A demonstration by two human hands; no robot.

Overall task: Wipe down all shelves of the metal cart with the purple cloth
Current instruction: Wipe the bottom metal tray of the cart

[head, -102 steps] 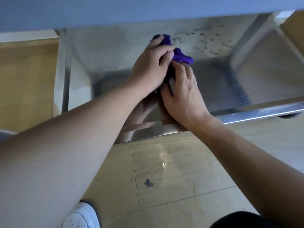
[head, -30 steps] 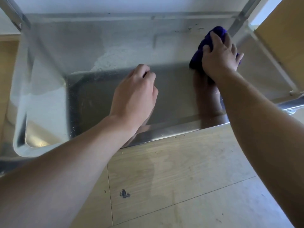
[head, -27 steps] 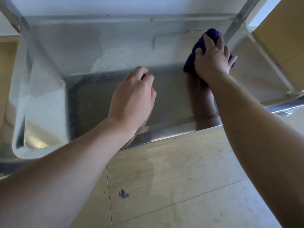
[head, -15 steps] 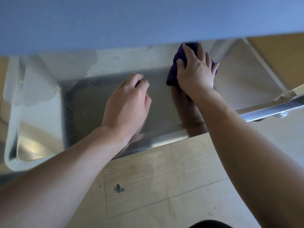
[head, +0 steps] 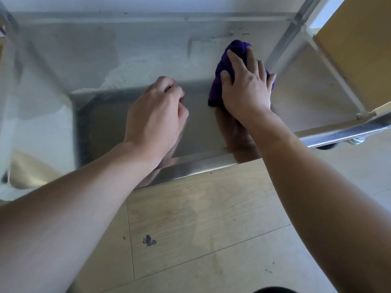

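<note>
Over the last 1 second the purple cloth has been travelling left along the low shelf of the metal cart. It is leaving the far right post and closing on the left hand, so only a narrow gap is separating them now. The water beads that were sitting on the far right of this shelf about 3 seconds back are no longer showing. I am judging that corner as wiped, with the left half still waiting.

The right hand is pressing the cloth down with fingers spread and fairly straight. The left hand is resting on the shelf in a loose fist, holding nothing.

The cloth is lying bunched, right of the shelf's middle. Its long axis is running near to far, leaning slightly right, with the far tip pointing at the far rim.
</note>
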